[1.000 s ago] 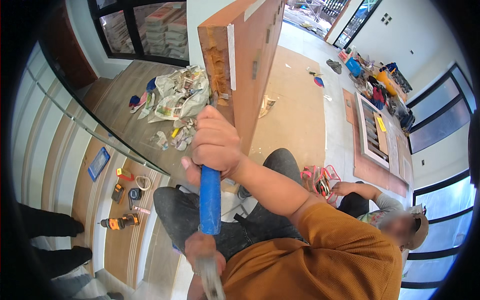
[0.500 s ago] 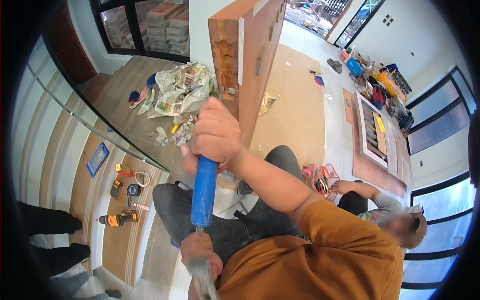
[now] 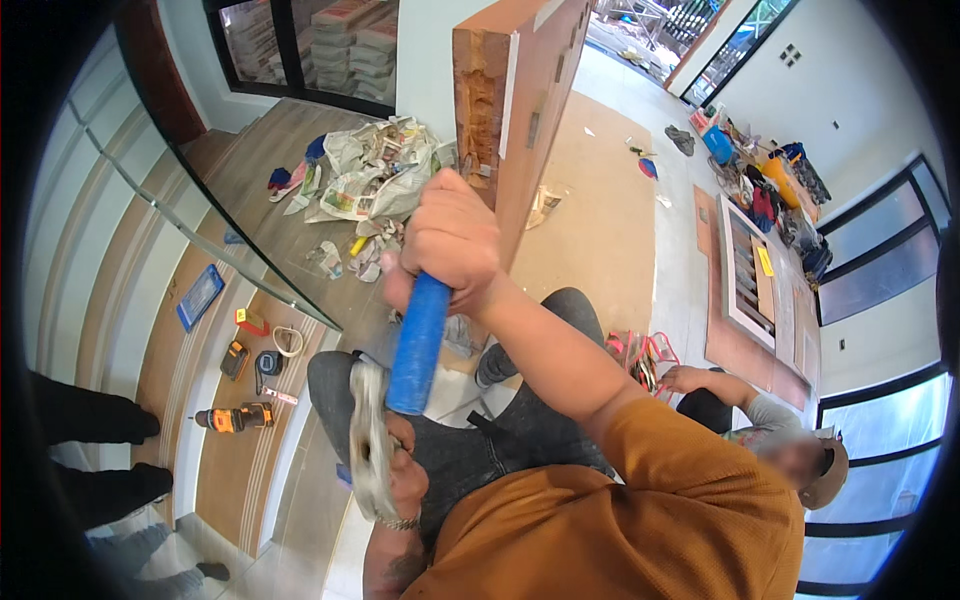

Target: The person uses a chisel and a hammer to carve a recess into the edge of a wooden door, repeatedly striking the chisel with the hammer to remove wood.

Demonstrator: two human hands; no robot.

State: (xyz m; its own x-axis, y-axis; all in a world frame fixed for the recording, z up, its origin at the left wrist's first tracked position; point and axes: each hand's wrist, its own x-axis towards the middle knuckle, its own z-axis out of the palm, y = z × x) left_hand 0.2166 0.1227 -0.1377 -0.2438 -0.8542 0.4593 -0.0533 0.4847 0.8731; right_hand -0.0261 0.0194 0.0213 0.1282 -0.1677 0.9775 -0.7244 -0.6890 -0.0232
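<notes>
My right hand point(image 3: 452, 235) is wrapped round the blue handle point(image 3: 418, 345) of what looks like a chisel; its blade is hidden behind my fist. That fist is close to the end edge of an upright wooden door panel point(image 3: 535, 125), where a rough recess point(image 3: 480, 110) is cut into the wood. Lower down, my left hand point(image 3: 403, 480) is closed on a hammer, whose pale metal head point(image 3: 370, 440) is blurred by motion. The hammer head is just left of the lower end of the blue handle; I cannot tell whether they touch.
On the steps at left lie a drill point(image 3: 235, 418), a tape measure point(image 3: 268, 363), a battery point(image 3: 235, 360) and a blue case point(image 3: 200, 298). Crumpled paper point(image 3: 370, 180) is by the door. A person point(image 3: 760, 410) sits at right; another person's legs point(image 3: 95, 410) are at left.
The hammer in my left hand has swung up and left, from below the blue handle to beside its lower end. My view has shifted slightly; the chisel remains in my right fist.
</notes>
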